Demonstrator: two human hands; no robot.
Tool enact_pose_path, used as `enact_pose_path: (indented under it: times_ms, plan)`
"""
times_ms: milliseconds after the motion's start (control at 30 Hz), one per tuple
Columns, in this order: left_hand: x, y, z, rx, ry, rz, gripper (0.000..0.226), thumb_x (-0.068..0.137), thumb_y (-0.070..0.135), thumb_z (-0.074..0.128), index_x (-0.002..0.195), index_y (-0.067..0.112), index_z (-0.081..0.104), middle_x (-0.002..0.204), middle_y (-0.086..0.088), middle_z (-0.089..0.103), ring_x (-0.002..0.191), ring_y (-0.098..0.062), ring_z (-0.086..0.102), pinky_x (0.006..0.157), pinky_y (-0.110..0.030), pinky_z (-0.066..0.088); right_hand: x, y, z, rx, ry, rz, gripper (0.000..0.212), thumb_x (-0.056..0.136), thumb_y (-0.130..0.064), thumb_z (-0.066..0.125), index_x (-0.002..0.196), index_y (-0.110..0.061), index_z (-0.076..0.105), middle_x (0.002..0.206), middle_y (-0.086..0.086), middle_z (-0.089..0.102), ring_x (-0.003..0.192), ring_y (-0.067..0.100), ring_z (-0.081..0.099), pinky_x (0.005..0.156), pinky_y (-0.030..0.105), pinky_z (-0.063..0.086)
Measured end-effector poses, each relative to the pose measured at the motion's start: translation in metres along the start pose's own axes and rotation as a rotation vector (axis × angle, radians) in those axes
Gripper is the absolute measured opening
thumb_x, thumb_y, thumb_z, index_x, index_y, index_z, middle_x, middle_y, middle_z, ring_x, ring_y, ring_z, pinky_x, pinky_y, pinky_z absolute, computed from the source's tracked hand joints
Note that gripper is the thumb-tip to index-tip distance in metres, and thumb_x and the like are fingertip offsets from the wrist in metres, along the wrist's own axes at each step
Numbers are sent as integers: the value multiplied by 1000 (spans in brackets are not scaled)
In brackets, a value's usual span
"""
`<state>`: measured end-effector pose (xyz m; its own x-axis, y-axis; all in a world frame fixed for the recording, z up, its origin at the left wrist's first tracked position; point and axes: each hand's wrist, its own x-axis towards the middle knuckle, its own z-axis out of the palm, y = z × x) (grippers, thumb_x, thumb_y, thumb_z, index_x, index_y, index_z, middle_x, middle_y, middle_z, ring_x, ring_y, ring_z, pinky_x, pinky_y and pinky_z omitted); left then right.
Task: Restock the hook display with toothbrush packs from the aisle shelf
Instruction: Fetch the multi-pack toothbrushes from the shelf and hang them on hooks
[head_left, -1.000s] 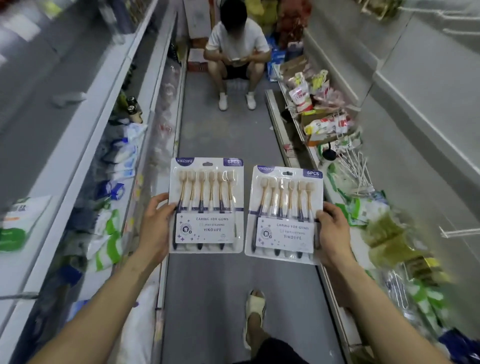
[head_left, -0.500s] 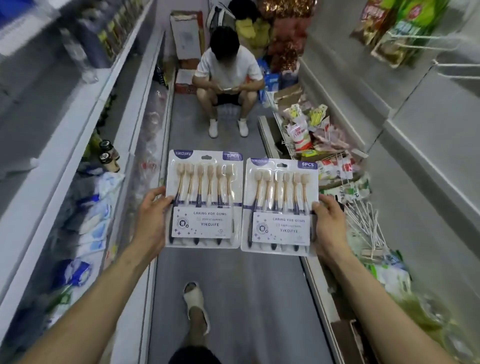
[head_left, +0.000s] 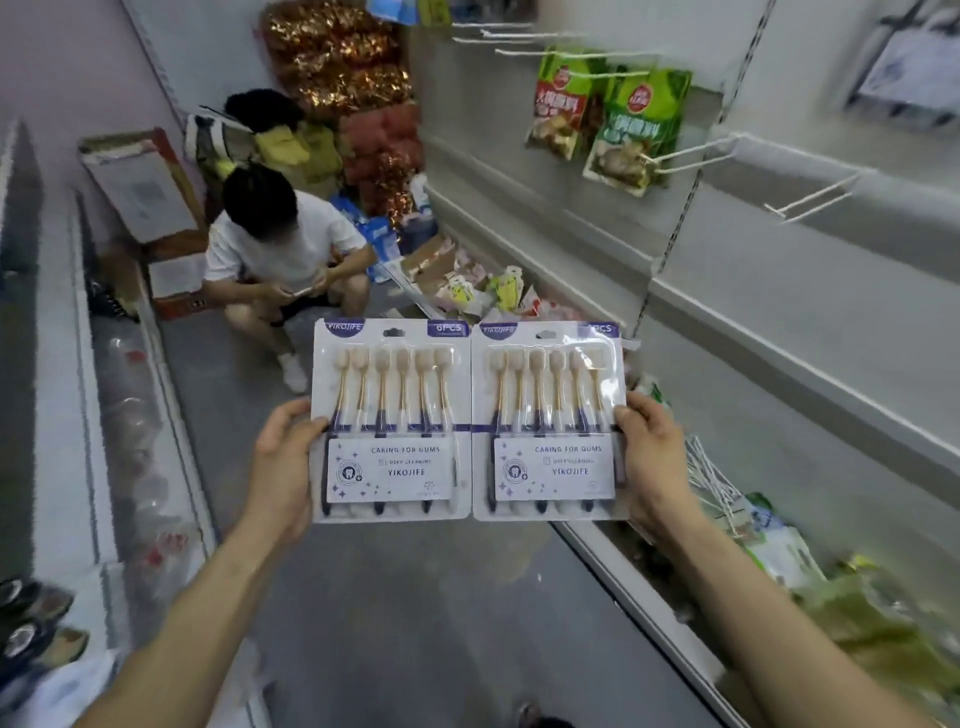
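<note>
Head view: carrying seems under way, left pack (head_left: 390, 421) pinched by left hand (head_left: 283, 457) fingers, right pack (head_left: 548, 421) by right hand (head_left: 652, 457); a bare hook (head_left: 813, 200) up-right of them should be threaded next.

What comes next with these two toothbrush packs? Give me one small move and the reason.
Probably raise the right pack toward the bare hook on the right wall, aiming its hang slot at the tip. The right hand grips it by the outer edge, the left hand grips the left pack, and that hook holds nothing.
</note>
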<state>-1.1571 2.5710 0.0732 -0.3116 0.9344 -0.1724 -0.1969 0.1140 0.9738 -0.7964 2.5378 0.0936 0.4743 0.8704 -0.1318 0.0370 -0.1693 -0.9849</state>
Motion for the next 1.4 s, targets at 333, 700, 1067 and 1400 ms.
enact_pose_path:
  times_ms: [333,700,1067,1400]
  plan:
    - [129,56,156,-51,-280,25,20,101,1,55,108,14,69,121,-26,71,103,-32,68,104,-58,50,88,-61,-37,193,338,-65,21,105,-12,50,105,-26,66,105,8,78,89,22,72,86,45,58]
    - [204,90,321,-107,-562,67,18,104,6,53,112,13,68,119,-17,73,98,-25,72,92,-49,56,155,-95,-92,298,609,-203,17,107,-18,52,114,-27,64,108,-1,76,103,23,73,82,43,59]
    - [251,138,456,-208,-857,75,20,102,5,55,110,18,67,126,-20,70,101,-23,69,100,-48,54,186,-168,-112,234,878,-313,16,106,-19,50,110,-24,65,111,7,75,107,33,72,94,61,58]
    - [278,177,527,-250,-976,93,21,103,7,55,118,16,67,124,-15,73,109,-29,71,102,-57,52,211,-231,-112,275,957,-412,19,108,-11,45,119,-13,61,103,5,75,76,10,73,58,25,57]
